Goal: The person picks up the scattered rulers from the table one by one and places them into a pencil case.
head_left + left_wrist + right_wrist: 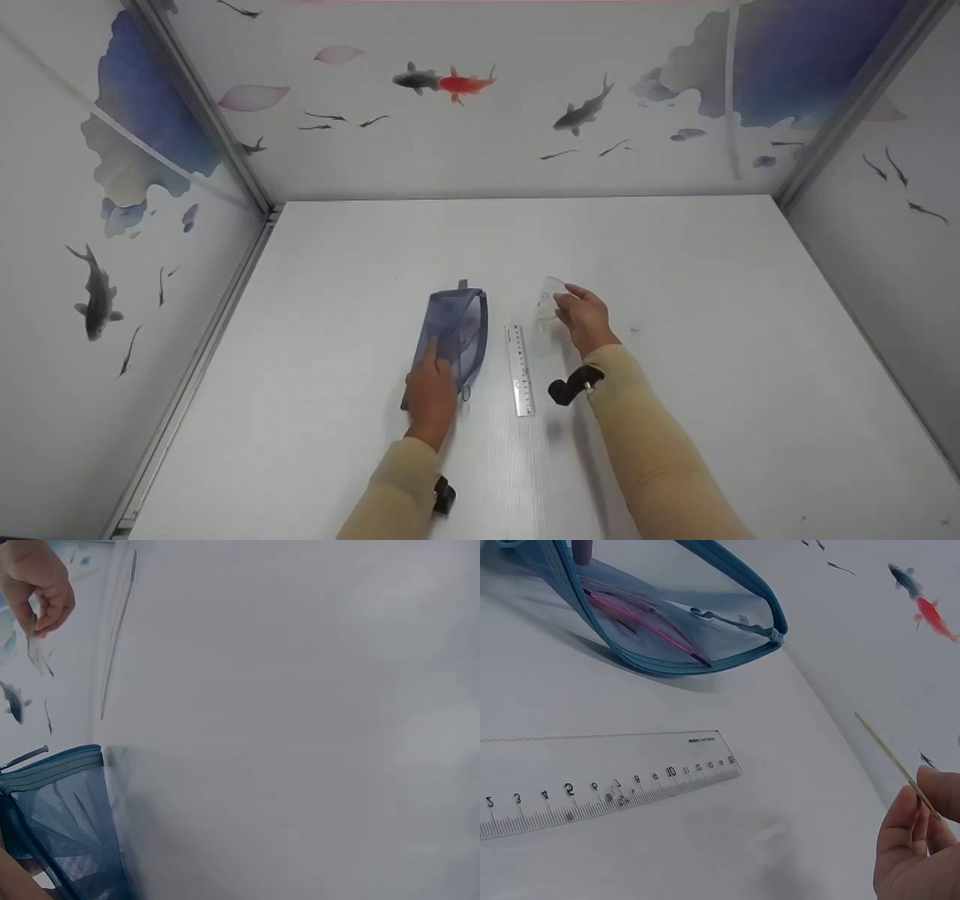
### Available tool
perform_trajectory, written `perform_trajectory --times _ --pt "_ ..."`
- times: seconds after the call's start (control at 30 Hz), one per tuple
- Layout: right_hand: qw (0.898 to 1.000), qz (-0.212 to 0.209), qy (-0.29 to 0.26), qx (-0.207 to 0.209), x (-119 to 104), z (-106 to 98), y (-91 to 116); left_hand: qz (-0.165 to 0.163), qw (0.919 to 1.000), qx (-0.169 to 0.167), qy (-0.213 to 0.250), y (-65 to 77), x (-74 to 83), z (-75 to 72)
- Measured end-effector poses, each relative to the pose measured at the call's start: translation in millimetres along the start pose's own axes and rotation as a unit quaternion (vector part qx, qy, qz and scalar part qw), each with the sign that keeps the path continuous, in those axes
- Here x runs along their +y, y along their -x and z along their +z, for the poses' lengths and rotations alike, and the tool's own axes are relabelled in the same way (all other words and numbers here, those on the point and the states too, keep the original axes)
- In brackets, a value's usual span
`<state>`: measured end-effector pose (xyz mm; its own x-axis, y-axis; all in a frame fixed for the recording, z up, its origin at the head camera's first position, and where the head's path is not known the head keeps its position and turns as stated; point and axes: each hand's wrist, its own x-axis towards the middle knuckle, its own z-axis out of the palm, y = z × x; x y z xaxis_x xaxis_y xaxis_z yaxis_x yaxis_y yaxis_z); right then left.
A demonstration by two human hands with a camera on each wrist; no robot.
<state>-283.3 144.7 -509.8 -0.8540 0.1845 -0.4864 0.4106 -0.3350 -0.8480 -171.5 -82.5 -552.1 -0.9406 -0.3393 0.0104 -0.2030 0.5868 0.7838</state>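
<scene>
My left hand grips a blue mesh zip pencil case near its front end, one finger stretched over its upper side. The zip side gapes towards the right, and a pink-edged clear plastic piece lies inside. Between thumb and fingers, my right hand pinches a thin transparent flat plastic piece with faint markings, raised above the table. The right wrist view shows that piece edge-on, as a narrow yellowish strip. A clear ruler lies flat between the hands, its numbers showing in the right wrist view.
The white table meets printed panels with fish at the back and on both sides. A metal rail runs along its left edge. Each wrist carries a black camera mount.
</scene>
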Motion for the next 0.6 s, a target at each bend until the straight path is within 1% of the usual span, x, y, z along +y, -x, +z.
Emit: perform_trajectory --times 0.13,0.33,0.6 --pt "1.0 0.001 0.005 -0.007 1.6 4.5 3.2 0.002 1.0 0.001 0.009 0.2 -0.9 0.4" --pt "1.0 -0.002 0.027 -0.012 5.0 9.1 7.3 0.004 1.0 -0.001 0.005 0.2 -1.1 0.5" --pt "0.998 -0.009 0.058 -0.032 14.1 15.2 13.8 -0.009 0.9999 -0.005 0.002 0.7 0.4 0.4"
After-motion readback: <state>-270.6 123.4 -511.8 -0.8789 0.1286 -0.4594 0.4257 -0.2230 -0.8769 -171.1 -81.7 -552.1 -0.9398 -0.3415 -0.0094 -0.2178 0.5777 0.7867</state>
